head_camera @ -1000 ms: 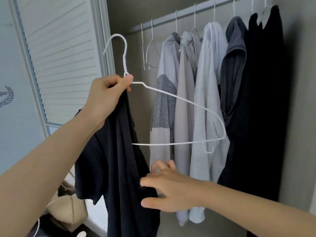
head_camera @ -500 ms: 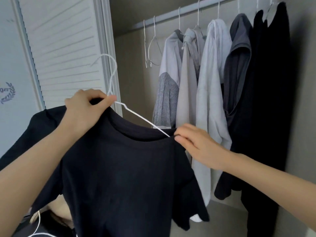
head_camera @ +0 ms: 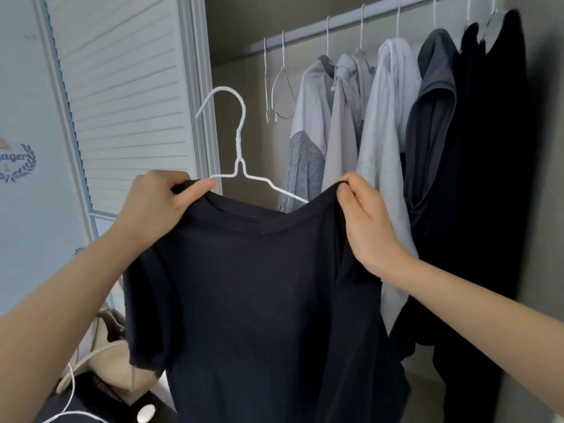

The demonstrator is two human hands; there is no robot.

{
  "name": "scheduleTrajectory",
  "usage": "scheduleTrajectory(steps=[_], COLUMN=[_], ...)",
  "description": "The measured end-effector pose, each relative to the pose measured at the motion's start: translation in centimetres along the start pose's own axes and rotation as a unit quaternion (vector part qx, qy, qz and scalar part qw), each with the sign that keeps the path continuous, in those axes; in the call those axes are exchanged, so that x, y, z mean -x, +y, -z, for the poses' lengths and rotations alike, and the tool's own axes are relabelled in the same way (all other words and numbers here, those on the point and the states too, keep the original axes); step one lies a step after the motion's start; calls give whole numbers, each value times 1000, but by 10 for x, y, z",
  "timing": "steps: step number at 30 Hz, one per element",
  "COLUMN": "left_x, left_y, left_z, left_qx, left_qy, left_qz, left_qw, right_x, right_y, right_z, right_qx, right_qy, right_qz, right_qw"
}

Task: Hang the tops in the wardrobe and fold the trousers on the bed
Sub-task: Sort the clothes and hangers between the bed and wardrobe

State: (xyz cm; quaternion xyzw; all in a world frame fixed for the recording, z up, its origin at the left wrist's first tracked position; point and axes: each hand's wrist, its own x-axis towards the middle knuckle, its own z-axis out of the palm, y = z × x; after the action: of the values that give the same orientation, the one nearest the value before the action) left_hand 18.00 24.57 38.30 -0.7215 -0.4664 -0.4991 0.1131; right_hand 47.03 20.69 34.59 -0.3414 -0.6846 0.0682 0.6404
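Dark navy short-sleeved cotton T-shirt (head_camera: 268, 300) hangs spread out in front of the open wardrobe, held up at both shoulders with its front facing the camera. A white wire hanger (head_camera: 241, 166) sits inside its neckline: the hook and twisted neck stand upright above the collar, the left arm of the wire disappears under the cloth at the left hand, and the right arm slants down into the collar opening.

From the head view, the left hand (head_camera: 152, 206) is curled round the shirt's left shoulder, thumb pressed along the top edge of the cloth right where the hanger wire ends. The right hand (head_camera: 363, 221) pinches the right shoulder seam, fingers folded over the cloth and thumb behind it. Both hands have the fabric firmly gripped, level with each other and well apart.

Behind the shirt, a pale metal wardrobe rail (head_camera: 351, 18) slopes across the top. Two bare wire hangers (head_camera: 279, 87) dangle from it at the left end. To their right hang a white-and-grey knit top (head_camera: 308, 141), a beige hooded top (head_camera: 345, 123), a white sweatshirt (head_camera: 387, 123), a charcoal grey top (head_camera: 430, 111) and black garments (head_camera: 494, 148) against the side wall. A white louvred door (head_camera: 122, 96) stands at the left, and a beige bag (head_camera: 113, 361) lies low beside it.
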Motion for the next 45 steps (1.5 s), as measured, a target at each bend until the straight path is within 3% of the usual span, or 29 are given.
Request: scheduleTrajectory(steps=[5, 9, 11, 17, 20, 23, 29, 30, 32, 35, 40, 45], left_x=[3, 2, -2, -10, -10, -12, -14, -14, -17, -25, -26, -26], left_y=[-7, 15, 24, -6, -20, -32, -51, -52, -57, -68, -94, -85], left_z=[3, -6, -13, -2, 0, 3, 7, 6, 6, 6, -8, -41], left_qx=[6, -25, -32, -5, -4, -4, 27, 30, 47, 95, 186, 233], left_qy=[24, 7, -1, 6, 25, 52, 64, 62, 59, 3, -64, -181], left_qz=[10, -66, -90, -50, -33, -7, 27, 31, 56, 111, 173, 202], left_qw=[1000, 997, 995, 999, 999, 999, 997, 997, 996, 989, 965, 934], right_x=[-20, -37, -36, -38, -43, -47, -46, -45, -48, -53, -79, -106], right_y=[4, -10, -16, -16, -11, -4, -4, -4, -13, -33, -71, -108], right_z=[20, 5, -11, -4, 4, 17, 23, 22, 23, 28, 47, 55], right_qx=[124, 147, 130, 55, 83, 181, 258, 238, 92, -171, -256, -258], right_qy=[-54, -138, -130, -47, -67, -97, -197, -211, -230, -203, -83, 13], right_qz=[8, 0, 9, 27, 30, 53, -28, -46, -131, -286, -379, -327], right_qw=[991, 980, 983, 997, 994, 977, 945, 947, 960, 921, 885, 909])
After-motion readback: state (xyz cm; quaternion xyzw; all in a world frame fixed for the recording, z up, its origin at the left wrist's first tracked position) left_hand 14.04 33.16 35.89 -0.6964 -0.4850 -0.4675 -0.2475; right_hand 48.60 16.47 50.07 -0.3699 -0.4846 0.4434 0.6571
